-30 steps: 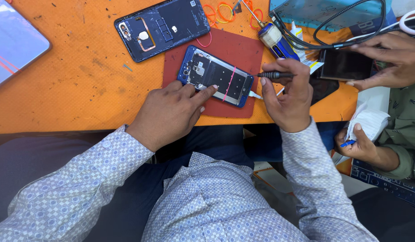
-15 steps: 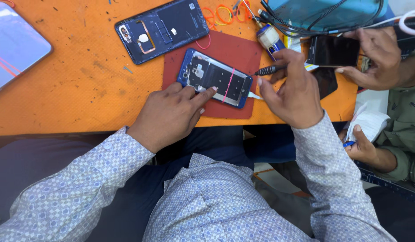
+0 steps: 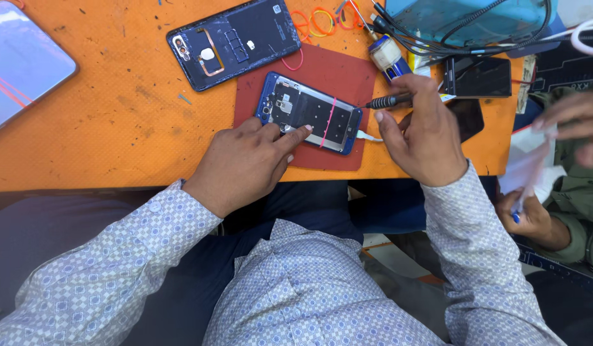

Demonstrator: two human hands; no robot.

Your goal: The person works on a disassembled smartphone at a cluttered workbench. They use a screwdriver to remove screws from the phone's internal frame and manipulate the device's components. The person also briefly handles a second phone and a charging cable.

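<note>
An opened blue phone [image 3: 309,113] lies back-up on a dark red mat [image 3: 335,77] on the orange table [image 3: 104,122]. My left hand [image 3: 245,163] rests on the mat's near edge, its fingertips pressing the phone's lower edge. My right hand [image 3: 421,134] is just right of the phone and holds a thin black screwdriver [image 3: 386,101], its tip pointing left, above the phone's right end. The phone's removed dark back cover [image 3: 235,41] lies beyond the mat.
A phone with a bluish screen [image 3: 21,64] lies at far left. Orange rubber bands [image 3: 322,19], a small bottle [image 3: 387,56], black cables [image 3: 450,32] and a dark phone [image 3: 479,77] crowd the far right. Another person's hands [image 3: 568,118] hold white paper at right.
My right hand has lifted the screwdriver slightly away from the phone's right end. The other person has put the dark phone down on the table and drawn that hand back.
</note>
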